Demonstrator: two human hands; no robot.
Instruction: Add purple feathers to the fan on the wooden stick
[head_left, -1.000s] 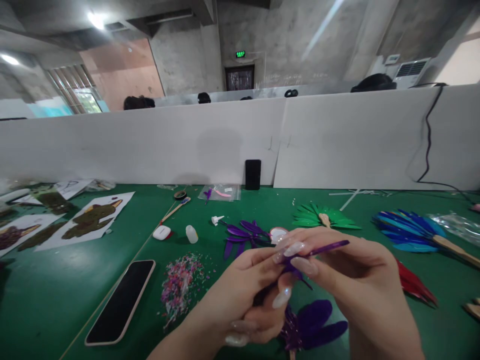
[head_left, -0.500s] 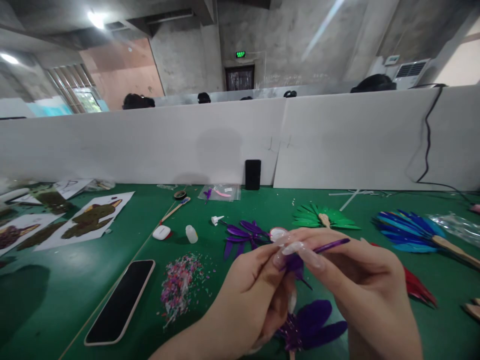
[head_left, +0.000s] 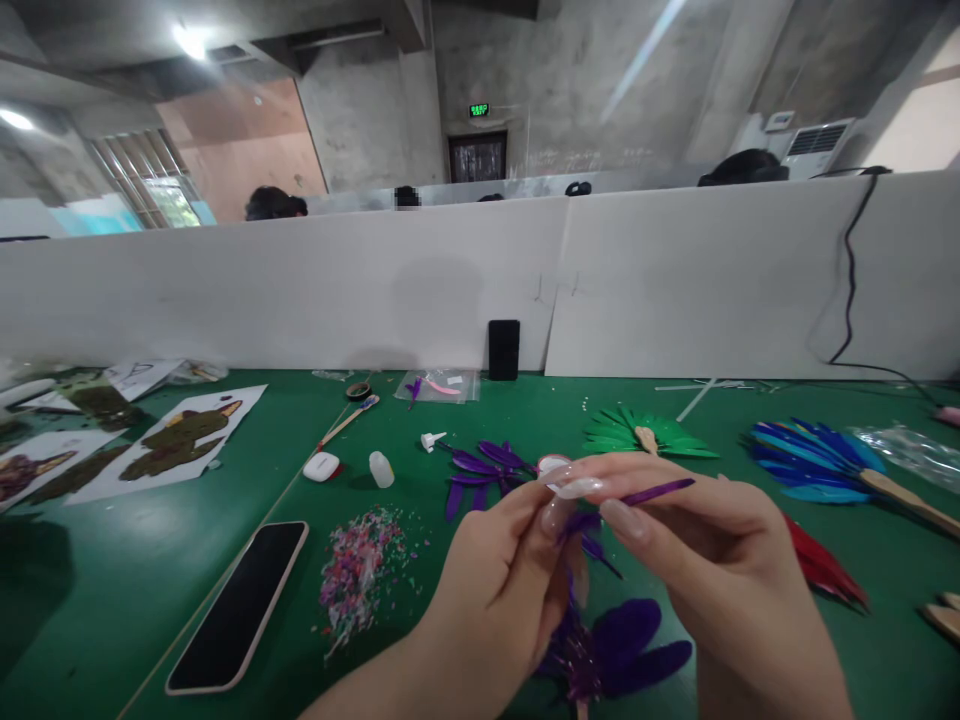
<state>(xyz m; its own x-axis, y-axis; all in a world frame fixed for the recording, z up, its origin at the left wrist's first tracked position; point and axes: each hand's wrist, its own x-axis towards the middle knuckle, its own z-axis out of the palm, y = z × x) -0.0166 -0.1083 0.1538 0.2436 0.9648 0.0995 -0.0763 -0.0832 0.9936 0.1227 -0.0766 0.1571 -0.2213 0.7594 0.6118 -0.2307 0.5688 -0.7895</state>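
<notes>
My left hand [head_left: 499, 580] is closed on a purple feather [head_left: 589, 540], pinching it between thumb and forefinger. Close against it, my right hand [head_left: 720, 570] grips a slim purple piece [head_left: 660, 491] that sticks out over its fingers. The fingertips of both hands meet around the feather, and part of it is hidden behind them. Below my hands lies a purple feather fan [head_left: 637, 650] with a short wooden handle. More purple feathers [head_left: 491, 467] are spread on the table behind my left hand.
On the green table [head_left: 150, 540] are a phone [head_left: 240, 605], colourful flakes [head_left: 360, 570], a small bottle [head_left: 381, 469] and a white case [head_left: 322, 466]. Green [head_left: 675, 435], blue [head_left: 814, 460] and red feathers [head_left: 825, 565] lie right. A white partition [head_left: 337, 290] stands behind.
My right fingers have shifted slightly left and the thumb has parted from my left fingertips. The purple feather between my hands has turned a little. The view has moved slightly.
</notes>
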